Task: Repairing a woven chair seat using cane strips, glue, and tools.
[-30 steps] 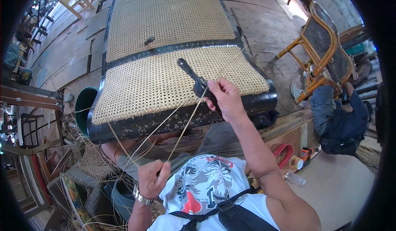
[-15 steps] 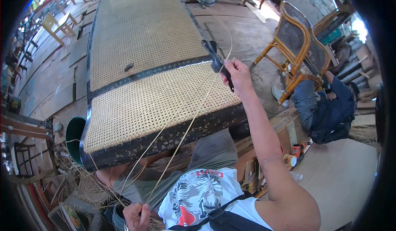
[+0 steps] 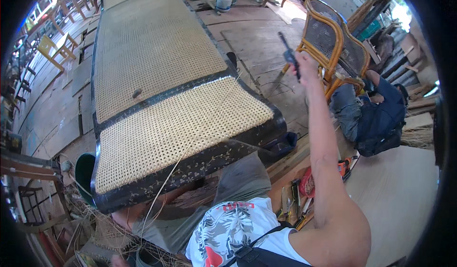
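Note:
My right hand (image 3: 307, 68) is stretched out past the right edge of a long woven cane panel (image 3: 176, 129). Its fingers are wrapped round a dark hand tool (image 3: 288, 55) that resembles scissors; motion blur hides the exact kind. The panel sits in a black frame (image 3: 190, 175) with a painted vine pattern, its near end over my legs. One pale cane strand (image 3: 164, 181) runs from the panel's near edge down toward my lap. Only a smeared bit of my left hand (image 3: 119, 261) shows at the lower edge, its fingers unreadable.
A rattan chair (image 3: 328, 38) stands at the right, with a person in dark blue (image 3: 381, 119) seated beside it. Tools (image 3: 295, 198) lie by my right side. A green container (image 3: 84, 171) is left of the panel, near loose cane strips (image 3: 95, 214).
My right hand has swung right, away from the panel, with the dark tool. My left hand has dropped mostly out of view. The strand stretched between the hands no longer shows.

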Demonstrator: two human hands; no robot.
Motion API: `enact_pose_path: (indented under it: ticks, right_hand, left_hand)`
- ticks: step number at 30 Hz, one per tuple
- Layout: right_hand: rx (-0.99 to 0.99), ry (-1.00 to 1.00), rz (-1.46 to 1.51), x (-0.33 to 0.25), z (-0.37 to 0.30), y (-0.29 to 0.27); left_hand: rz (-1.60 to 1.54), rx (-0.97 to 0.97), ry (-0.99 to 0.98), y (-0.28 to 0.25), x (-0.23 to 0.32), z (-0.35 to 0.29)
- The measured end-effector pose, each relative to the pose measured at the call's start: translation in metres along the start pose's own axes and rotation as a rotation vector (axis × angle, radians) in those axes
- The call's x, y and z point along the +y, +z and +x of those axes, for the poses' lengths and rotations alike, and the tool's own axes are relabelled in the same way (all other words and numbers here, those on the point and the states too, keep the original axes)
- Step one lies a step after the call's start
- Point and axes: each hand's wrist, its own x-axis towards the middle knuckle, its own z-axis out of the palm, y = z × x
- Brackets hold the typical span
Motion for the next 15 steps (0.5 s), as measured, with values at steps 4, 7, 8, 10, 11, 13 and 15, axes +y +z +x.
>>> enact_pose_path:
  ticks: [4,7,8,10,11,13,15]
  right_hand:
    - [-0.054,-0.076,-0.126,-0.029,-0.044,0.013]
    - [-0.108,0.016,0.047,-0.028,-0.085,0.042]
    - [-0.135,0.053,0.088,-0.025,-0.097,0.059]
    - [-0.180,0.102,0.126,-0.017,-0.119,0.082]
    - [-0.219,0.104,0.122,-0.012,-0.130,0.090]
    - [-0.265,0.114,0.116,-0.011,-0.156,0.109]
    - [-0.349,0.130,0.097,-0.021,-0.185,0.137]
  left_hand:
    - [-1.155,0.777,-0.387,-0.028,0.042,0.044]
    - [-1.338,0.213,-0.161,-0.032,-0.095,0.092]
    - [-0.778,0.350,-0.194,0.005,0.004,0.094]
    - [-0.740,0.086,-0.268,0.040,0.095,0.120]
    - [-0.553,-0.057,-0.210,0.045,0.112,0.134]
    - [-0.214,-0.086,0.122,0.059,0.154,0.146]
    - [-0.005,-0.294,0.223,0.063,0.193,0.154]
